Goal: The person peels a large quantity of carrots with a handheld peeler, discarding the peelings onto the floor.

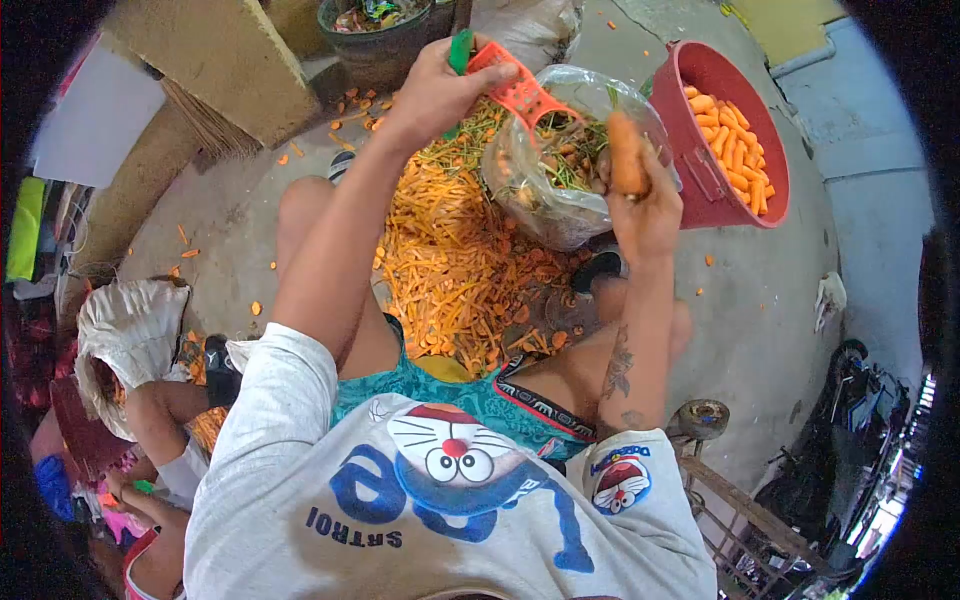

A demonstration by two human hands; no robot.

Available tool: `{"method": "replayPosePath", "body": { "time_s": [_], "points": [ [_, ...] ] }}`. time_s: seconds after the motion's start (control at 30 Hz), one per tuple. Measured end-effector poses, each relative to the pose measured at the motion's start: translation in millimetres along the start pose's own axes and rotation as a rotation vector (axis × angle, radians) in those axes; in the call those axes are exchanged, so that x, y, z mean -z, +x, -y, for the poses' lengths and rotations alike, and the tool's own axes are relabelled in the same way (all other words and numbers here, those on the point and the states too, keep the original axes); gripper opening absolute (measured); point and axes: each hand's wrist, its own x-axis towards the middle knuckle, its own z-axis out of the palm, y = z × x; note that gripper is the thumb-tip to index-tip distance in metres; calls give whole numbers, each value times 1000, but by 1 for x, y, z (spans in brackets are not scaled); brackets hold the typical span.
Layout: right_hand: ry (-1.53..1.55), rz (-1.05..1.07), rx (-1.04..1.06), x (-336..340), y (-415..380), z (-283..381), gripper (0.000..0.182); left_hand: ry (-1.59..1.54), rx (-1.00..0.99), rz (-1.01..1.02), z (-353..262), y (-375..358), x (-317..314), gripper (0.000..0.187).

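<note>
My left hand (440, 92) is closed round an orange-red perforated tool (520, 92) with a green part (460, 52) beside the fingers. In my right hand (648, 208) a carrot (627, 155) stands upright, apart from the tool. Both hands are raised near a clear plastic bag (560, 212) that holds carrot tops and greenery. Below them, between my legs, lies a heap of orange peelings (440, 265) on the floor. A red bucket (692, 165) of orange carrots (735, 150) rests beyond my right hand.
A dark bin (375, 45) stands at the top beside a board (205, 60) and a broom (205, 125). Part of another person (165, 420) shows at lower left, near a white sack (130, 320). A metal frame (745, 505) is at lower right.
</note>
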Motion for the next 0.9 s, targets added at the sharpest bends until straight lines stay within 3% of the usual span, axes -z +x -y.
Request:
{"method": "replayPosePath", "body": {
  "time_s": [0.1,0.23,0.3,0.37,0.43,0.5,0.63,0.7,0.77,0.83,0.9],
  "points": [
    [-123,-92,7,5,-1,-16,35,-104,53,18,5,0,-13,22],
    [-46,61,-83,0,-5,-24,34,-187,18,5,3,-5,-34,22],
    [-25,-150,-119,-26,-9,-21,32,-51,-32,75,1,-7,-45,22],
    [-14,-148,-124,-31,-8,-25,32,-9,-88,115,-1,-8,-48,20],
    [-4,-154,-125,-26,-6,-27,32,73,-347,74,1,-8,-49,18],
    [109,176,-121,-9,-7,-29,32,36,-273,-88,15,15,-26,18],
    [180,275,-162,-6,-3,-25,32,-28,-114,-198,17,11,-22,16],
    [9,-103,-143,-10,-2,-30,32,17,-32,-189,20,-4,-47,19],
    [-22,-99,-129,-27,-6,-28,32,-81,-393,-35,23,-13,-67,18],
    [-55,-104,-124,-24,-12,-27,32,-79,-330,-27,35,4,-40,17],
    [82,158,-206,-10,-7,-25,31,37,-110,-237,44,22,-9,17]
  ]
}}
